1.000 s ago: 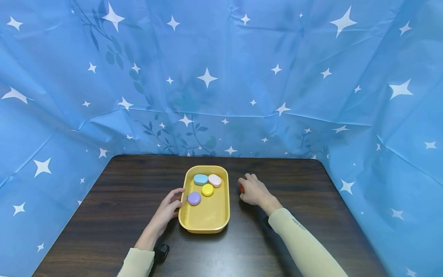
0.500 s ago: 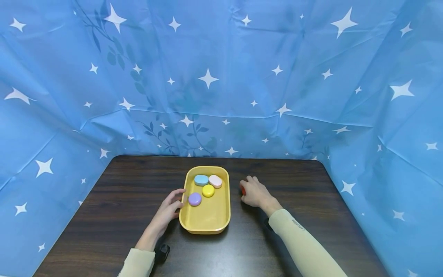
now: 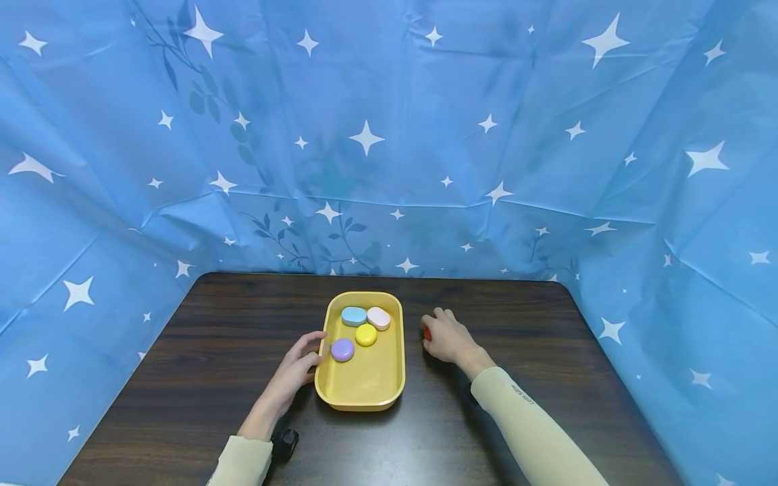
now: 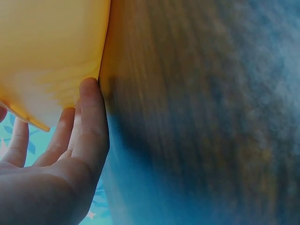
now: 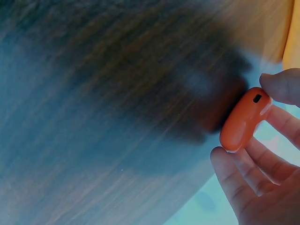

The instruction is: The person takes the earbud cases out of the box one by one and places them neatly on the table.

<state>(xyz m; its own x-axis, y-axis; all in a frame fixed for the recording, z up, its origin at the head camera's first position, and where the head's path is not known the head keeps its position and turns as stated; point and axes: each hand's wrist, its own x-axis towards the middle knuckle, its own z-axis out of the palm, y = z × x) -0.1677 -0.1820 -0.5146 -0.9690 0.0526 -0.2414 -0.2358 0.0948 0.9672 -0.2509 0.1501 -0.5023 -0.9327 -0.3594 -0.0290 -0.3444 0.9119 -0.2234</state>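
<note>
A yellow tray stands on the dark table. Inside it lie a light blue oval piece, a pale pink one, a round yellow one and a round purple one. My left hand holds the tray's left side, with fingertips against the outer wall in the left wrist view. To the right of the tray, my right hand pinches a small, rounded orange piece between thumb and fingertips, close over the table. A small dark slot shows near one end of it.
The dark wood-grain table ends at a blue cloth with white stars, which hangs behind and along both sides. A black wrist strap sits by the left cuff.
Both hands stay in nearly the same place. The whole head view has shifted very slightly; the pieces in the tray keep their places.
</note>
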